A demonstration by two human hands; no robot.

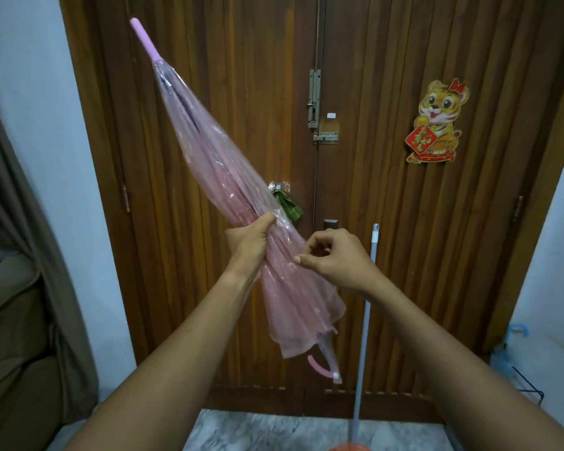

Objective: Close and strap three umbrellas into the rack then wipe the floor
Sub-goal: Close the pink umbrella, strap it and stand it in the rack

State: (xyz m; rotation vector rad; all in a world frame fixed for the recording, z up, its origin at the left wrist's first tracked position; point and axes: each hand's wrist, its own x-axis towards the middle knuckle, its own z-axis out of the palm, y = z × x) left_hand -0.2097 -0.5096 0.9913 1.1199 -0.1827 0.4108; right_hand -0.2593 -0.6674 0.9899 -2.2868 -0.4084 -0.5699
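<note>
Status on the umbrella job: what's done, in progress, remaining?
Done: a blue umbrella sits in the wire rack at far right; strapping can't be seen. In hand: the pink umbrella is folded, the left hand grips its canopy and the right hand pinches at it, likely for the strap. Left: rack the pink one, a third umbrella (not in view), then wipe the floor; the mop stands untouched.
</note>
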